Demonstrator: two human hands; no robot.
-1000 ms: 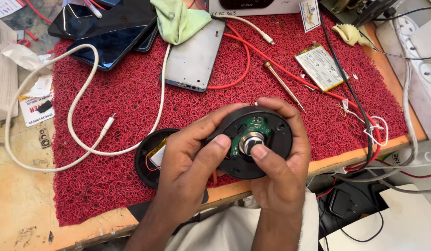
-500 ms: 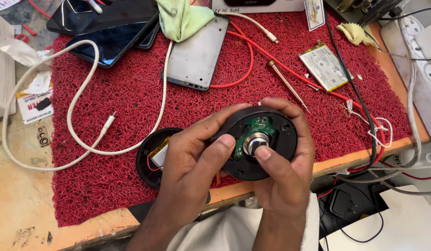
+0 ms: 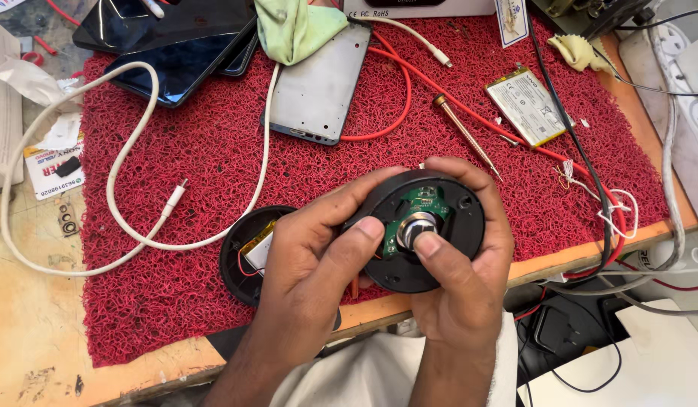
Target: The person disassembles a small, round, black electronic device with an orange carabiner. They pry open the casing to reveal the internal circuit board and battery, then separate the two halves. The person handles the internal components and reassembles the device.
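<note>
The wooden bench carries a red bristly mat, and every place below is told from that mat. On its far left corner lie dark phones, stacked and screen-up, with a pale green cloth bunched just right of them at the mat's far edge. A silver phone back plate lies face down near the mat's far middle, the cloth overlapping its top. A white cable loops across the mat's left half and off its left edge onto the bench; a red wire curls round the plate and runs on toward the mat's right edge. A flat phone battery lies toward the mat's far right, and a thin screwdriver rests between it and the plate.

Over the mat's near edge both hands hold a round black housing (its open side faces up, showing a green circuit board and a round metal part at the centre). The left hand wraps the housing's left rim, fingers curled behind it, thumb pressing beside the metal part. The right hand cups the right rim from behind, its thumb tip resting on the metal part; both grips are closed firmly round the housing. Just left of the left hand, a second black round shell lies on the mat's near edge, a small battery pack inside it
</note>
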